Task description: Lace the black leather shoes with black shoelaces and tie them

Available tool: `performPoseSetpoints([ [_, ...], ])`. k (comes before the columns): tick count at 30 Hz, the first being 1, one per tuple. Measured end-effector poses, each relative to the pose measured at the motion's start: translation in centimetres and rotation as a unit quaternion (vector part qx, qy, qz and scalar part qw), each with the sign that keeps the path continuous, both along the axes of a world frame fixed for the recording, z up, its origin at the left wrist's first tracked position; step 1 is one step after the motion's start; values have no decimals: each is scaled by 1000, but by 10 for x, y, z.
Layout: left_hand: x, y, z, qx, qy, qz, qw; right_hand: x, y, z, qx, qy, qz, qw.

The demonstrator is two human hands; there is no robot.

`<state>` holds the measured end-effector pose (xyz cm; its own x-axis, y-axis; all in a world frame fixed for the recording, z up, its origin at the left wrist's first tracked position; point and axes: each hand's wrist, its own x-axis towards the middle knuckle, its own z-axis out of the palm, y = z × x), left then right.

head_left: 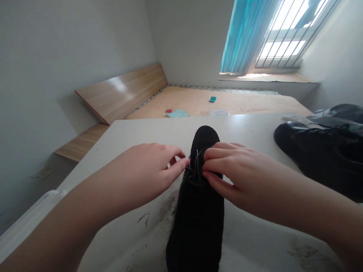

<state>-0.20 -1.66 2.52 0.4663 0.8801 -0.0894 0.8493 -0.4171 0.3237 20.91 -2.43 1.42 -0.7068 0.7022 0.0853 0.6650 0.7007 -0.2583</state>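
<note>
A black shoe [198, 219] lies on the white table [136, 130], its toe pointing away from me. Dark laces [195, 175] cross its upper part, and one thin lace tip sticks up between my hands. My left hand [159, 166] is at the left edge of the lacing, thumb and forefinger pinched together at a lace. On the right side of the lacing is my right hand [227, 166], its fingers bent and closed on the shoe's lace area. What lies under those right fingertips is mostly hidden.
A second black shoe [320, 155] stands at the right, with a clear plastic bag [340, 115] behind it. Beyond the table is a wooden surface [244, 104] with a teal piece [212, 99] and a pale green sheet [178, 113]. Dark smudges mark the tabletop.
</note>
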Motion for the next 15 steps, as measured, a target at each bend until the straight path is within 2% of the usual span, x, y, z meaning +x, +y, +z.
performPoseSetpoints([
  [3, 2, 1, 0, -8, -2, -25, 1000, 1, 1, -1, -28, -13, 28, 999],
  [6, 8, -1, 2, 31, -72, -13, 997, 4, -2, -3, -30, -16, 48, 998],
  [9, 13, -6, 5, 22, -138, -39, 989, 8, -6, -3, -22, 9, 68, 997],
  [15, 20, -12, 3, 4, -114, -97, 989, 10, -13, 4, -53, 17, 53, 997],
])
